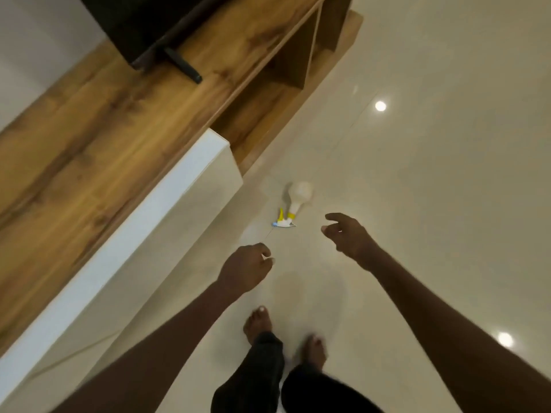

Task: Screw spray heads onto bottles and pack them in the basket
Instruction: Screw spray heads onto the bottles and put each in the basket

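A white spray bottle [299,195] lies on its side on the pale floor, its yellow, white and blue spray head [283,221] pointing toward me. My right hand [347,237] hovers just right of the spray head with fingers spread and loosely bent, holding nothing. My left hand [248,269] hangs below and left of the bottle, fingers loosely curled, nothing visible in it. No basket is in view.
A wooden TV cabinet [125,114] with a white drawer front [140,234] runs along the left, with open shelves [286,70] farther back. A black TV [143,25] stands on it. My bare feet [259,323] are on the glossy tiled floor [432,174].
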